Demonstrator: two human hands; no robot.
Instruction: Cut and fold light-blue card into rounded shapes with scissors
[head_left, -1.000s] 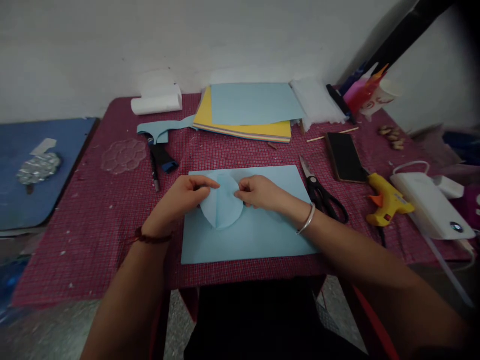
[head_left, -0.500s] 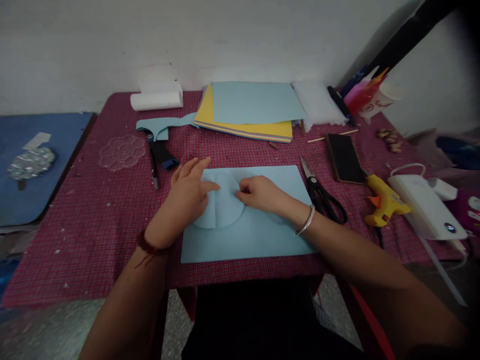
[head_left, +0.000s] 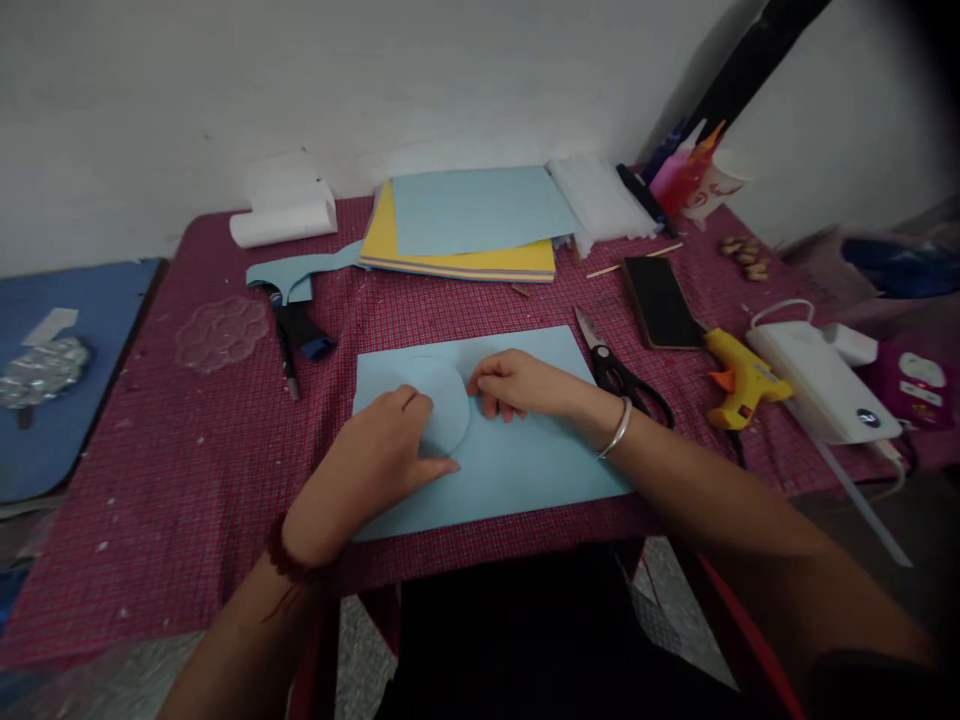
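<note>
A light blue paper circle lies on a larger light blue sheet at the front of the table. My left hand covers the circle's left part, fingers bent down onto it and thumb stretched out near its lower edge. Beside the circle's right edge is my right hand, its fingers loosely bent and apart, resting over the sheet. Whether its fingertips touch the circle's rim is hard to make out. Black-handled scissors lie just right of the sheet, close to my right wrist.
Behind the sheet lie stacked coloured papers, paper offcuts and a white roll. At right are a phone, a yellow glue gun and a white power bank. A clear flower-shaped palette lies left.
My left hand has come down and right onto the circle, its thumb now lower. My right hand's pinch at the circle's edge has loosened. The view has shifted slightly.
</note>
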